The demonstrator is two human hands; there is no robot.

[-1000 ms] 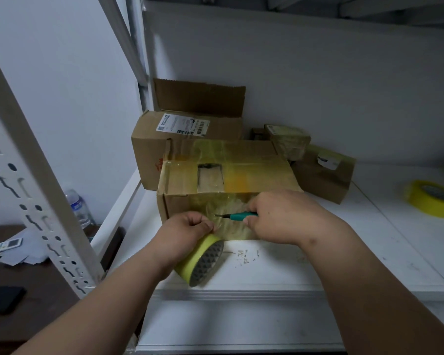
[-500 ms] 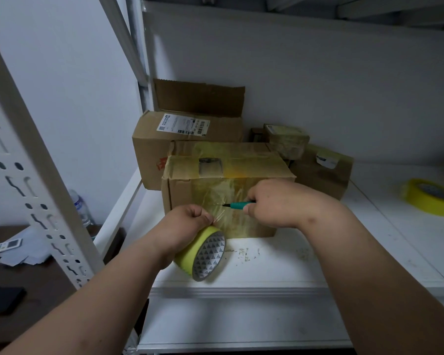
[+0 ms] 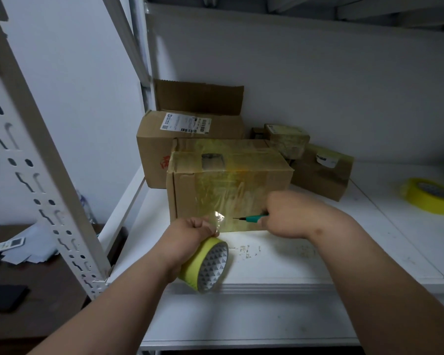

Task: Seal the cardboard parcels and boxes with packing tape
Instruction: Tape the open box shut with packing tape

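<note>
A cardboard box [image 3: 190, 193] wrapped in yellowish clear tape stands on the white shelf [image 3: 280, 262] in front of me. My left hand [image 3: 190, 234] grips a yellow tape roll [image 3: 208, 267] just below the box's front face, and a short free end of clear tape [image 3: 219, 218] sticks up from its fingers. My right hand [image 3: 292, 216] holds a small teal-handled tool [image 3: 251, 218] whose thin tip points left at that tape end, close to the box front.
A larger labelled box [image 3: 190, 129] with an open flap stands behind, against the wall. Smaller taped parcels [image 3: 321, 172] lie at the back right. A second yellow tape roll [image 3: 428, 196] lies far right. A perforated metal upright [image 3: 49, 175] rises at left.
The box has settled upright and farther back. The tape between roll and box has parted, leaving a loose end at my left hand, which dropped slightly with the roll. My right hand shifted right.
</note>
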